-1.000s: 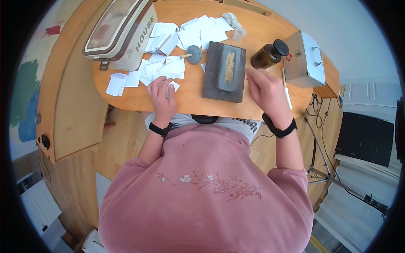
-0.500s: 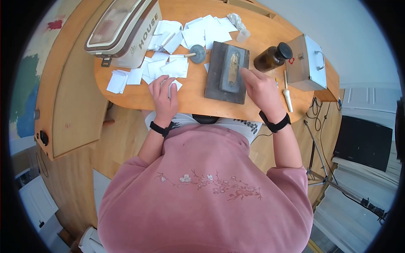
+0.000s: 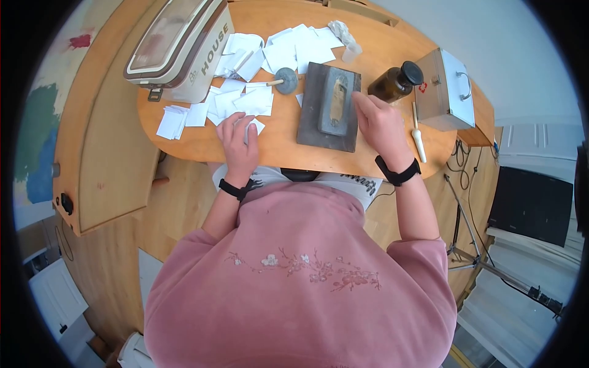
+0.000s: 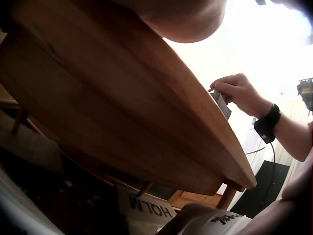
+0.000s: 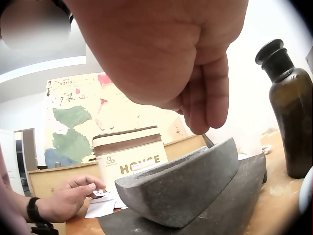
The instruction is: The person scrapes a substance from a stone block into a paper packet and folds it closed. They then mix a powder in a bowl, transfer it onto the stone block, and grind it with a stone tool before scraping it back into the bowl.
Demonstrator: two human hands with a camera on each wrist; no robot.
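My right hand [image 3: 381, 126] is held just right of a grey stone boat-shaped grinding trough [image 3: 328, 126], its fingertips near the trough's edge. Thumb and fingers pinch a thin dark piece [image 5: 209, 141], mostly hidden by the hand; its tip shows at the fingertips in the right wrist view. Tan material [image 3: 337, 107] lies along the trough's hollow. Beneath the trough is a dark flat board [image 3: 307, 136]. My left hand [image 3: 239, 144] rests at the table's near edge with loosely bent fingers, beside a white paper slip [image 3: 257, 127], holding nothing.
A grey grinding wheel [image 3: 286, 81] with a wooden handle lies left of the board, among white papers [image 3: 228, 101]. Right are a brown glass bottle [image 3: 386, 86], a white-handled tool [image 3: 418, 144] and a silver case [image 3: 445, 89]. A HOUSE box [image 3: 190, 67] stands at left.
My right hand has come in from the right over the trough's edge, then drawn back slightly. The left hand keeps its place on the table.
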